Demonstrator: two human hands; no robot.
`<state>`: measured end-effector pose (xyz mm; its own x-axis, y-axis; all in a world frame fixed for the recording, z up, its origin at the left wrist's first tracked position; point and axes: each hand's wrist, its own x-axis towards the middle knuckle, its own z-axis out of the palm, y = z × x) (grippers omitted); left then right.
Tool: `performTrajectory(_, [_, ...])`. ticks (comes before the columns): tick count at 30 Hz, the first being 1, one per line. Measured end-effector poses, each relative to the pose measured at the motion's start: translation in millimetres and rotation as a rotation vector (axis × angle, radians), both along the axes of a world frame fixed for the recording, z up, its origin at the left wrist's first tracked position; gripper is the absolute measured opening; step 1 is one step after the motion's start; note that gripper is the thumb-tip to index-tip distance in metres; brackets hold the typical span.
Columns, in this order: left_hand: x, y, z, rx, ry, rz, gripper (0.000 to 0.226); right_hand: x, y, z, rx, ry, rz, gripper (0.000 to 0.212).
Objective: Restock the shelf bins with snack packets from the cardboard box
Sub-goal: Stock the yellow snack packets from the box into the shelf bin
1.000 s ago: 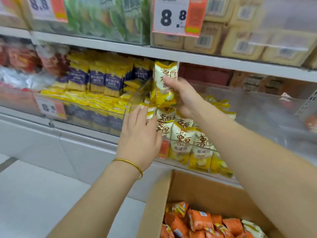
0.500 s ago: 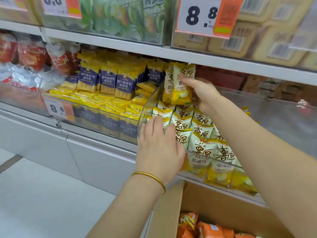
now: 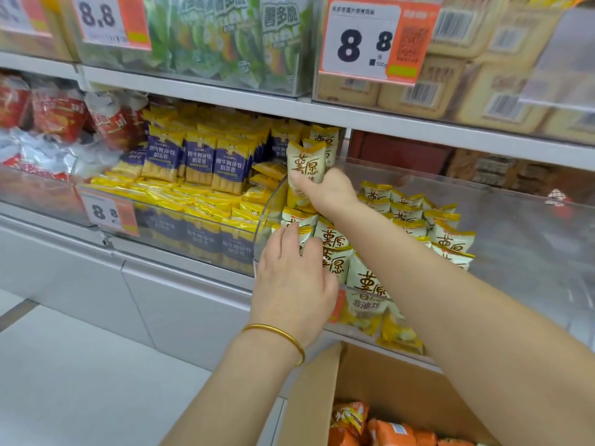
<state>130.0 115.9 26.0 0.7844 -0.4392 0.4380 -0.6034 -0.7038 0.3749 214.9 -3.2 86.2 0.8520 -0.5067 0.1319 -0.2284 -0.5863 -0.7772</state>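
Our right hand [image 3: 328, 192] grasps a cream-and-yellow packet [image 3: 305, 163] with brown lettering, upright over the clear bin [image 3: 531, 252], far left; our left hand [image 3: 291, 284] rests straight-fingered on the stacked packets [image 3: 367, 278]

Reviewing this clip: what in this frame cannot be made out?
Head view only.
1. cardboard box: cut by the bottom edge; contents mostly unseen.
2. left hand: its back hides the packets beneath.
3. held packet: right hand covers its lower print.

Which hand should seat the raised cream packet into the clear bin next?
Right, probably. The right hand grips the cream packet at the back of the clear bin; the left hand lies flat on the front packets, holding nothing.
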Motion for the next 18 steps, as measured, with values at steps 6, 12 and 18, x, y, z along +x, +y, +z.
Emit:
performTrajectory(6, [1, -1, -2, -0.006, -0.037, 0.016, 0.065, -8, 1, -3, 0.04, -0.031, 0.027, 0.055])
performTrajectory(12, [1, -1, 0, -0.007, 0.004, 0.0, 0.058, 2, 10, -7, -0.028, 0.006, -0.087, 0.05])
performTrajectory(18, [-2, -1, 5, 0.009, 0.065, -0.005, 0.054, 4, 6, -9, 0.002, 0.007, -0.14, 0.059])
